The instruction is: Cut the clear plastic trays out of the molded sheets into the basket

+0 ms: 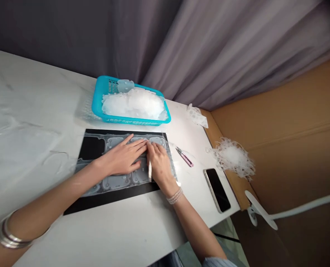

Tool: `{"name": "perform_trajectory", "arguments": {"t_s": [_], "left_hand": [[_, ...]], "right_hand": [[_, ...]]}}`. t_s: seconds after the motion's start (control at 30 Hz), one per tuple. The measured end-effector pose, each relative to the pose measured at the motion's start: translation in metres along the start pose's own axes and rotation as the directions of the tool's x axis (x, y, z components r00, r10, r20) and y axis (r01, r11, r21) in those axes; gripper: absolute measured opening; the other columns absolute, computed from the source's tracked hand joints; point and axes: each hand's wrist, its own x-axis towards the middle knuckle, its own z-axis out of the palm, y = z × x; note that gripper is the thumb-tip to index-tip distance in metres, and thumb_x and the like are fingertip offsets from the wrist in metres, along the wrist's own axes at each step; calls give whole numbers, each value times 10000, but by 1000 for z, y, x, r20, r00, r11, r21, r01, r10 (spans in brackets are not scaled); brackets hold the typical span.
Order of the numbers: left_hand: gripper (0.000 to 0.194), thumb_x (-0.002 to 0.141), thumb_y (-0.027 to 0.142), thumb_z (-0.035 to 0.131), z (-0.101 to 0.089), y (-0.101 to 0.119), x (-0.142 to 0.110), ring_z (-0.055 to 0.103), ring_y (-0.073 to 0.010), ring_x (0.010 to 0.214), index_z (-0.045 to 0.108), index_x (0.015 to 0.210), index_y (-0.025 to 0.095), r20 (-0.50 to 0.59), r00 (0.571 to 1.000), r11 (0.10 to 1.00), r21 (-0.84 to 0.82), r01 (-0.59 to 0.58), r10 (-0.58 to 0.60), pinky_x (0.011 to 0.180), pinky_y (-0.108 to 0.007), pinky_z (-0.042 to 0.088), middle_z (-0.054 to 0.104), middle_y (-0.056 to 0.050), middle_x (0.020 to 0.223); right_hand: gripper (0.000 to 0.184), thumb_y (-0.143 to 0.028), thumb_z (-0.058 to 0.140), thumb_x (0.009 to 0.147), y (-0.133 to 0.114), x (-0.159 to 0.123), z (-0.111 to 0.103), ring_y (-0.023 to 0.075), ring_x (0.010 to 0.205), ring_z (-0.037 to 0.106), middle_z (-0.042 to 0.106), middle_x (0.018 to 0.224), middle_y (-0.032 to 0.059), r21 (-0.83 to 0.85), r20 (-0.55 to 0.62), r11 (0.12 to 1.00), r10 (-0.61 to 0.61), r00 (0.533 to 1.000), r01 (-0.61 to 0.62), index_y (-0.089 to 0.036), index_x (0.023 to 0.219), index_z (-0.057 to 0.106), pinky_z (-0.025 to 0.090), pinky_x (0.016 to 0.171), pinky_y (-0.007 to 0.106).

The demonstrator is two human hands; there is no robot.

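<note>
A translucent plastic sheet [116,181] with rounded moulded shapes lies over a black mat [104,199] on the white table. My left hand [123,157] rests flat on this sheet, its fingers spread and pointing right. Just beside its fingertips, my right hand [161,163] is closed around a slim white-handled tool [150,171]. The handle sticks out below the palm; the tip is hidden by my fingers, so its exact kind does not show. At the sheet's upper left, one opening bares the black mat.
Behind the mat stands a blue basket [96,100] heaped with translucent pieces. To the right lie pink-handled thread snips [185,157], a phone [217,190], a tangle of clear plastic scraps [233,157] and a crumpled whitish piece [197,116]. A white clamp [261,211] grips near the table's right edge.
</note>
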Motion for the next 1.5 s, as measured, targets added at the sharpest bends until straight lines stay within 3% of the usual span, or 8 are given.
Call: {"name": "perform_trajectory", "arguments": {"t_s": [0.17, 0.37, 0.67, 0.8, 0.9, 1.0, 1.27, 1.5], "left_hand": [[585, 932, 315, 421, 4, -5, -1, 346, -265, 1457, 434, 1481, 116, -5, 1000, 1000, 2, -7, 7, 1233, -471, 30, 449, -140, 1532], [607, 949, 315, 392, 1, -3, -2, 299, -242, 1481, 352, 1532, 152, 30, 1000, 999, 40, 7, -8, 1233, -473, 30, 347, -87, 1595], [543, 896, 330, 496, -12, 15, 10, 345, -286, 1455, 539, 1404, 141, 4, 988, 918, -369, 146, -156, 1233, -529, 27, 465, -134, 1522], [529, 910, 548, 484, -23, 48, 42, 551, -318, 1282, 668, 1225, 165, 64, 856, 372, -882, 288, -512, 1106, -506, 397, 658, -149, 1302], [728, 912, 708, 328, -27, 62, 63, 722, -320, 943, 720, 1074, 116, 290, 813, -76, -953, 293, -506, 830, -472, 578, 751, -186, 1025], [533, 818, 604, 619, -28, 61, 66, 739, -301, 859, 749, 978, 113, 455, 757, -439, -864, 248, -469, 798, -426, 590, 766, -169, 942], [230, 726, 330, 774, -27, 55, 54, 717, -233, 848, 779, 836, 129, 382, 726, -192, -922, 335, -571, 786, -309, 532, 770, -114, 875], [186, 730, 330, 776, -24, 61, 56, 657, -196, 758, 776, 796, 156, 224, 700, 57, -934, 353, -678, 682, -264, 469, 742, -37, 797]], "right_hand": [[386, -114, 394, 969, 14, 5, 2, 237, 1032, 631, 705, 1104, 120, 372, -83, 926, 95, 992, -58, -169, 1288, 605, 515, 913, 385], [159, -287, 636, 827, 112, -31, -25, 190, 861, 704, 734, 886, 39, 989, 53, 49, 768, 638, -141, -235, 964, 696, 555, 842, 360], [238, -323, 750, 732, 132, -58, -45, 195, 917, 714, 733, 836, 11, 991, 126, -131, 769, 627, -39, -249, 949, 686, 522, 978, 407], [233, -368, 704, 845, 74, -45, -63, 192, 986, 701, 747, 1023, 50, 999, 45, -33, 628, 777, -31, -231, 1033, 714, 499, 1008, 410], [388, -523, 486, 977, 43, -45, -87, 236, 1162, 640, 677, 1279, 73, 976, 87, 170, 267, 960, -136, -274, 1174, 709, 455, 1055, 443], [631, -617, 188, 1012, 43, -42, -101, 248, 1240, 592, 658, 1319, 69, 961, 110, 235, 172, 979, -149, -290, 1274, 660, 429, 1066, 454], [512, -514, 432, 948, 72, -5, -68, 139, 580, 477, 470, 546, -13, 683, 158, 632, 360, 919, -365, -168, 687, 704, 350, 589, 268], [311, -371, 579, 839, 54, 0, -51, 106, 552, 384, 433, 535, -38, 708, 147, 621, 337, 930, -337, -172, 603, 614, 299, 558, 251]]}}
